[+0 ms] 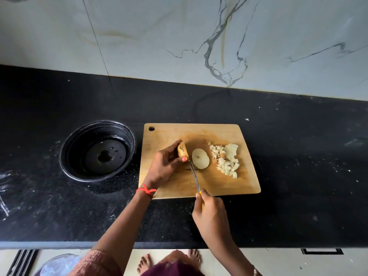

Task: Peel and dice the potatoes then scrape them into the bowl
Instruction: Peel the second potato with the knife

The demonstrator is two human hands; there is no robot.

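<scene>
A wooden cutting board (173, 184) lies on the black counter. My left hand (164, 166) grips a potato half (182, 149) with its skin on, standing on the board. Just right of it a cut potato half (200, 158) lies flat, pale face up. A heap of diced potato (226, 159) sits at the board's right side. My right hand (210, 214) holds a yellow-handled knife (195, 177), its blade tip down beside the held piece. An empty black bowl (98, 150) stands left of the board.
The black counter (298, 176) runs wide on both sides, backed by a marble wall (179, 36). Its front edge is near my body. On the floor at the lower left is a bin with a plastic liner (57, 265).
</scene>
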